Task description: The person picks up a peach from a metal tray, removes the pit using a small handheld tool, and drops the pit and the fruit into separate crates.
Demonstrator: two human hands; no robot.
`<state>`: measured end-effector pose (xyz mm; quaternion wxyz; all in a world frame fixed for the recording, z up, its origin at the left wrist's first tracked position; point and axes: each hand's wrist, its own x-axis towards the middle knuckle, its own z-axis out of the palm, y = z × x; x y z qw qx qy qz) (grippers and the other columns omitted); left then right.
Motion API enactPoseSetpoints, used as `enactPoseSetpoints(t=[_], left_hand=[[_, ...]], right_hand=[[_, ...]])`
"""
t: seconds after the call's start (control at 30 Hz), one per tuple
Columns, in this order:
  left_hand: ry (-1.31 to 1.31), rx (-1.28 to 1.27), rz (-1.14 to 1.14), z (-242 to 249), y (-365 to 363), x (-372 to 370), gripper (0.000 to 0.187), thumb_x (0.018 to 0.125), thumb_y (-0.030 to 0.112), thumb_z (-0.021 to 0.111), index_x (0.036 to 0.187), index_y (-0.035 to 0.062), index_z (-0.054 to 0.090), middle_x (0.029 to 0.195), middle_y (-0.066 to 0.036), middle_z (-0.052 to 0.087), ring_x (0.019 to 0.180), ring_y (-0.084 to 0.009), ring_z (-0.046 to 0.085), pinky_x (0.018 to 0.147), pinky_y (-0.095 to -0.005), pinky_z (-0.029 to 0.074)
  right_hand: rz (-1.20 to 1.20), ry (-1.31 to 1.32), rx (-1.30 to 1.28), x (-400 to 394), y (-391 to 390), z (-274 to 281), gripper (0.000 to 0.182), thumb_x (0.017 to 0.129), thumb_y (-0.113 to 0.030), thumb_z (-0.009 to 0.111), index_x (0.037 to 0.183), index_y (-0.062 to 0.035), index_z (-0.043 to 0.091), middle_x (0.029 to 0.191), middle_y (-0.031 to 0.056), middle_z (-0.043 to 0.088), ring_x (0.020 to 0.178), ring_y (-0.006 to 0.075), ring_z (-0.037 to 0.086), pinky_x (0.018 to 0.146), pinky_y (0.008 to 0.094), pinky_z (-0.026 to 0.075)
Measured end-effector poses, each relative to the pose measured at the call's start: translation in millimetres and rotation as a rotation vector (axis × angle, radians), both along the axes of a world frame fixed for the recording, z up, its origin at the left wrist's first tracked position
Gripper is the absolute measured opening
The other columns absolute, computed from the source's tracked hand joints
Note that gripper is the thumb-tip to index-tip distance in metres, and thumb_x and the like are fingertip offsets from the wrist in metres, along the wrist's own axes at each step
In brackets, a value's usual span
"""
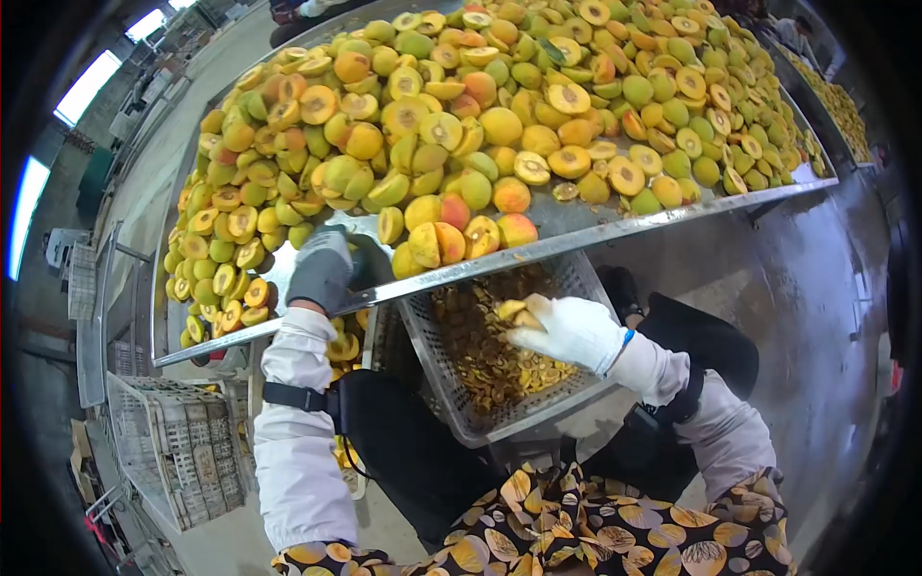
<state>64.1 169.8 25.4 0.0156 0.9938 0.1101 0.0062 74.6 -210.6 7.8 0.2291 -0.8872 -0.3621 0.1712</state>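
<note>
Halved and whole yellow peaches (499, 125) are heaped over a metal-topped table (538, 248) in front of me. My left hand (324, 271), in a grey glove, rests over the table's front edge at a bare patch beside the fruit. Its fingers point toward the pile and are mostly hidden behind the back of the hand. My right hand (571, 333), in a white glove, is closed around a peach piece (519, 314), with thumb and fingers toward its far side. Below it a grey plastic crate (451, 408) holds brown pits and yellow scraps (499, 370).
Stacked pale crates (182, 442) stand on the floor at left. More peaches (344, 348) sit in a container under the table edge by my left forearm. Another fruit-covered table (836, 106) is at far right, with a person (795, 38) beside it. The concrete floor (768, 288) looks wet.
</note>
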Motion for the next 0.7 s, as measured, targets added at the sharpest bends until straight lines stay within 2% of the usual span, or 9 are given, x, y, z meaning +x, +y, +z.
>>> enactPoseSetpoints(t=[0.13, 0.17, 0.27, 0.3, 0.37, 0.4, 0.5, 0.63, 0.7], left_hand=[[-0.035, -0.034, -0.025, -5, 16, -5, 0.044, 0.082, 0.031, 0.073, 0.109, -0.0026, 0.063, 0.108, -0.026, 0.065, 0.097, -0.0396, 0.066, 0.085, -0.0456, 0.054], [-0.036, -0.021, -0.009, -5, 19, -6, 0.046, 0.083, 0.031, 0.073, 0.113, -0.0026, 0.062, 0.109, -0.025, 0.065, 0.095, -0.0386, 0.066, 0.084, -0.0449, 0.054], [-0.226, -0.644, 0.342, -10, 13, -6, 0.047, 0.087, 0.029, 0.070, 0.119, -0.0028, 0.061, 0.113, -0.019, 0.064, 0.091, -0.0290, 0.067, 0.080, -0.0400, 0.055], [-0.353, -1.306, 0.316, 10, -12, -24, 0.043, 0.090, 0.028, 0.067, 0.120, -0.0024, 0.061, 0.112, -0.014, 0.066, 0.092, -0.0208, 0.066, 0.081, -0.0352, 0.055], [-0.503, -0.846, -0.247, 11, -53, -37, 0.032, 0.090, 0.009, 0.067, 0.119, -0.0020, 0.063, 0.107, -0.009, 0.070, 0.097, -0.0186, 0.067, 0.089, -0.0339, 0.054], [-0.530, -0.879, -0.293, 18, -83, -43, 0.030, 0.088, 0.001, 0.068, 0.117, -0.0027, 0.064, 0.107, -0.010, 0.071, 0.099, -0.0193, 0.067, 0.089, -0.0333, 0.054], [-0.499, -1.427, -0.189, 16, -152, -46, 0.042, 0.097, 0.012, 0.059, 0.133, -0.0058, 0.049, 0.123, -0.020, 0.064, 0.111, -0.0272, 0.065, 0.098, -0.0384, 0.052], [-0.539, -1.326, -0.282, 9, -190, -41, 0.054, 0.109, 0.039, 0.033, 0.139, -0.0048, 0.044, 0.128, -0.024, 0.061, 0.114, -0.0312, 0.063, 0.102, -0.0408, 0.051], [-0.441, -1.809, -0.029, 13, -194, -40, 0.058, 0.109, 0.044, 0.026, 0.136, -0.0039, 0.046, 0.125, -0.022, 0.063, 0.113, -0.0301, 0.064, 0.101, -0.0398, 0.051]], right_hand=[[-0.050, 0.480, 0.208, 6, 2, 17, 0.054, 0.094, -0.055, 0.055, 0.111, -0.0040, 0.061, 0.076, 0.0155, 0.068, 0.071, 0.0306, 0.069, 0.065, 0.0409, 0.054], [-0.091, 0.744, 0.270, 4, 3, 27, 0.048, 0.097, -0.047, 0.054, 0.112, -0.0023, 0.061, 0.068, 0.0086, 0.061, 0.058, 0.0205, 0.063, 0.056, 0.0350, 0.051], [-0.209, 1.195, 0.394, 4, 5, 67, 0.044, 0.098, -0.039, 0.055, 0.111, 0.0021, 0.060, 0.056, 0.0019, 0.050, 0.044, 0.0138, 0.051, 0.041, 0.0287, 0.041], [-0.275, 1.360, 0.529, 1, 7, 60, 0.049, 0.100, -0.043, 0.054, 0.111, 0.0044, 0.058, 0.052, -0.0002, 0.047, 0.039, 0.0114, 0.046, 0.037, 0.0258, 0.037], [-0.225, 1.534, 0.667, -2, 8, 69, 0.053, 0.102, -0.047, 0.051, 0.112, 0.0046, 0.058, 0.051, -0.0011, 0.045, 0.038, 0.0105, 0.044, 0.036, 0.0253, 0.036], [-0.201, 1.616, 0.733, -3, 7, 76, 0.056, 0.103, -0.050, 0.049, 0.113, 0.0047, 0.058, 0.051, -0.0016, 0.044, 0.037, 0.0100, 0.043, 0.035, 0.0250, 0.035], [-0.179, 1.533, 0.712, -5, 15, 87, 0.061, 0.101, -0.056, 0.049, 0.107, 0.0038, 0.059, 0.052, -0.0002, 0.046, 0.036, 0.0102, 0.043, 0.034, 0.0253, 0.035], [-0.240, 1.282, 0.553, -2, 14, 83, 0.057, 0.102, -0.051, 0.049, 0.105, 0.0051, 0.060, 0.054, 0.0030, 0.052, 0.037, 0.0138, 0.047, 0.036, 0.0269, 0.038], [-0.235, 1.173, 0.434, 3, 8, 90, 0.049, 0.101, -0.044, 0.049, 0.105, 0.0029, 0.063, 0.060, 0.0065, 0.060, 0.044, 0.0161, 0.055, 0.042, 0.0280, 0.043]])
